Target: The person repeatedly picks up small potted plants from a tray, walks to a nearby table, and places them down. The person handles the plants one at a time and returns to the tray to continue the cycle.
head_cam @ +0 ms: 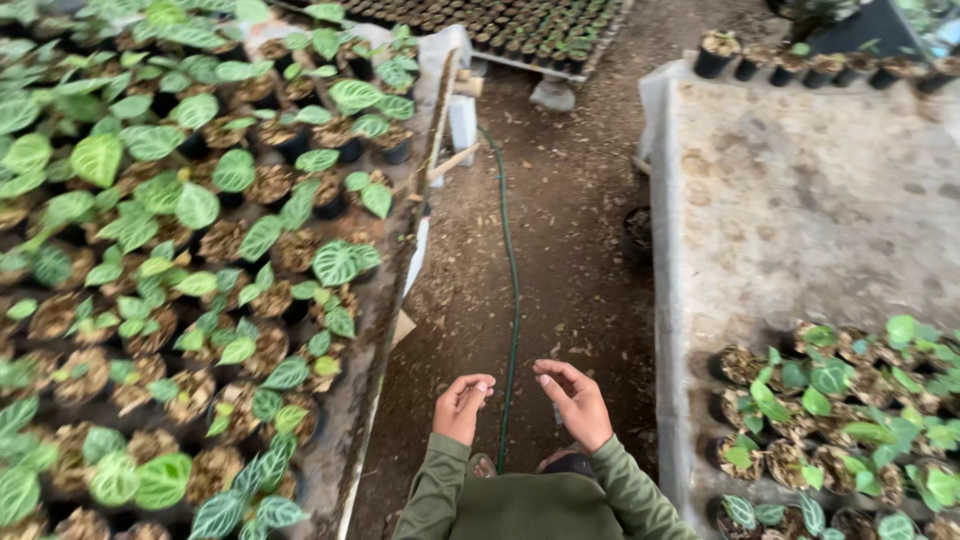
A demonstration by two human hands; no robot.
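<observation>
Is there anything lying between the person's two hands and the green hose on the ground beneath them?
Nothing visible does. The left hand and right hand hang empty, fingers loosely curled, above the dirt aisle. The green hose runs along the ground straight below the gap between them, with only open air showing in between.

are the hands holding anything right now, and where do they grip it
Nothing is held. The left hand and right hand hang empty with fingers loosely curled, above the dirt path and the green hose between the plant benches.
</observation>
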